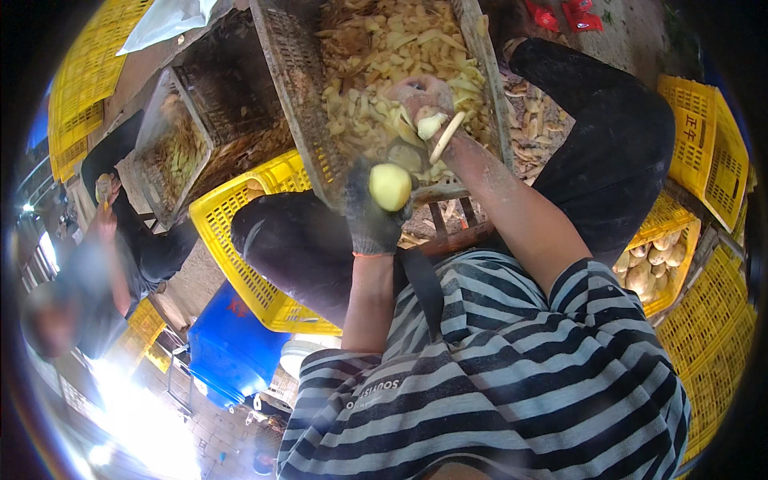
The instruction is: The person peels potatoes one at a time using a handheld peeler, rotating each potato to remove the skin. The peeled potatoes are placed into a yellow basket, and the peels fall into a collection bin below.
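Observation:
My left hand (373, 219), in a dark knitted glove, grips a peeled, pale yellow potato (390, 187) at the near end of a crate (292, 90) holding many peelings (414, 48). Bare, my right hand (427, 99) is over those peelings, just beyond the potato. Its fingers are curled, and I cannot tell whether a tool is in them. A pale piece (431, 126) shows at the wrist, where a cream-coloured band or strip (447, 138) crosses it. Beneath my hands, a blurred greyish round shape (405, 157) shows among the peelings.
A yellow crate (240, 240) stands by my left knee. Potatoes (651, 264) fill a crate on my right. Another person (114, 258) sits at left beside a second peelings bin (174, 144). Behind is a blue barrel (234, 342). Peelings (534, 126) litter the floor.

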Tool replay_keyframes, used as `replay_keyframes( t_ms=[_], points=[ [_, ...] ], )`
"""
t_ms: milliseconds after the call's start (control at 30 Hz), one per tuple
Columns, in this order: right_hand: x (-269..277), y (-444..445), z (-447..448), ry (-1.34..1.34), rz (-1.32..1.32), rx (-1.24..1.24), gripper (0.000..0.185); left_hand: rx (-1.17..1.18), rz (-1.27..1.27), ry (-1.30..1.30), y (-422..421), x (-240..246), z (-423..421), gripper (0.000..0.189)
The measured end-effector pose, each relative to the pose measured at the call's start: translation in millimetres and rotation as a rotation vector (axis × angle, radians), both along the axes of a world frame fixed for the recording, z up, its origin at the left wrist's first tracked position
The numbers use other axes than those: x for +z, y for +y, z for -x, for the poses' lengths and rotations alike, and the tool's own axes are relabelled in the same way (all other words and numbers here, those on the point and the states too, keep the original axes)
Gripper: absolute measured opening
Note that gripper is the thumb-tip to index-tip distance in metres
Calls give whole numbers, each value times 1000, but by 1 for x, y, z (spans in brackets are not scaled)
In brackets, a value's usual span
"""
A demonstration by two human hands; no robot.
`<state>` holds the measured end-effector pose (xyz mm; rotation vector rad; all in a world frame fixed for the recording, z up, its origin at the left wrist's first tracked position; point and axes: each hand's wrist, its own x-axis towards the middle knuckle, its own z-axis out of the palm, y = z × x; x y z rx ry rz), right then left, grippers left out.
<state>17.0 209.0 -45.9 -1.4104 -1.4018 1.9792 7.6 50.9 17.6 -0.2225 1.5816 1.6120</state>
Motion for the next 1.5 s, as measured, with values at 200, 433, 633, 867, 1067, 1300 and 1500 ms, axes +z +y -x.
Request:
replay_keyframes(
  t_ms=[200,433,633,867,1067,1300,1500],
  points=[
    [-39,40,-19,19,-92,-251,38,37,-94,-62,7,6,6,35],
    [52,-20,-4,231,67,-187,23,38,-554,-586,-13,-17,27,39],
    [37,-32,1,323,74,-239,20,246,-83,-333,12,8,11,30],
    [-22,9,-3,98,-154,-131,24,-125,7,52,-18,-22,3,29],
    [-18,34,-14,-101,-130,-170,23,-279,66,597,-15,-21,3,34],
    [60,-11,-5,223,44,-173,19,99,-523,-548,-14,-18,17,36],
    [68,-29,2,241,80,-181,14,81,-387,-428,-14,-14,14,29]
  ],
)
